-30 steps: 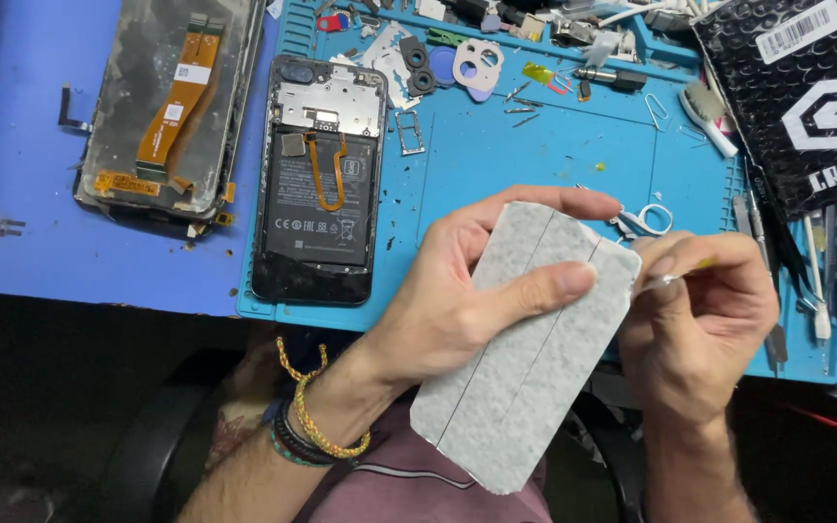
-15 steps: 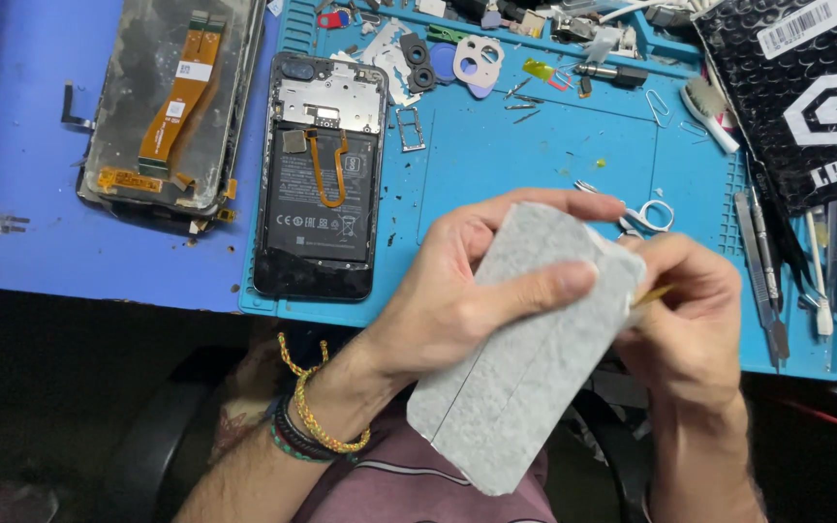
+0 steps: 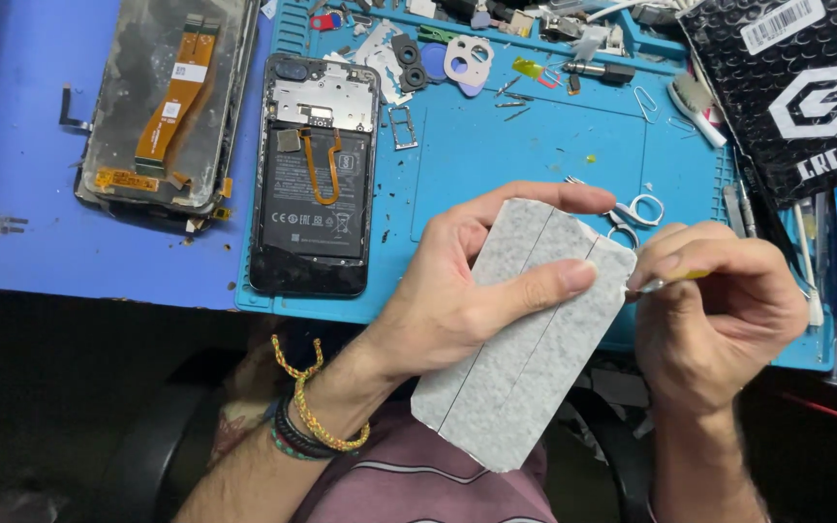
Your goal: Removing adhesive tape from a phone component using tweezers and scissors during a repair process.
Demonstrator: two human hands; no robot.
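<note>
The left hand (image 3: pixel 448 300) held one grey speckled panel (image 3: pixel 525 334), a long rectangle with two thin lines running down it, tilted above the near edge of the desk (image 3: pixel 41 261). Its grip was closed on the panel, thumb across the face and fingers wrapped behind the upper edge. The right hand (image 3: pixel 719 310) sat just beside the panel's upper right corner, its grip pinched shut on one small tool (image 3: pixel 675 281) with a yellowish handle; the tip met the panel's corner, though the tool was too small to name with any confidence.

On the desk lay one teal mat (image 3: pixel 535 145). One opened phone (image 3: pixel 317 174) rested on the mat's left part, its back off, with one black battery and one orange flex cable looped over it. Left of the mat, on the blue desk surface, lay one detached screen (image 3: pixel 162 102), face down, carrying one orange flex strip. Along the mat's far edge sat loose small parts, among them one white camera bezel (image 3: pixel 467 58) and one SIM tray (image 3: pixel 404 126). One black padded bag (image 3: pixel 796 92) lay at the upper right, and one pair of small scissors (image 3: pixel 632 213) showed just beyond the left fingers. The left wrist wore several bracelets (image 3: pixel 317 416), one of them a yellow cord.
</note>
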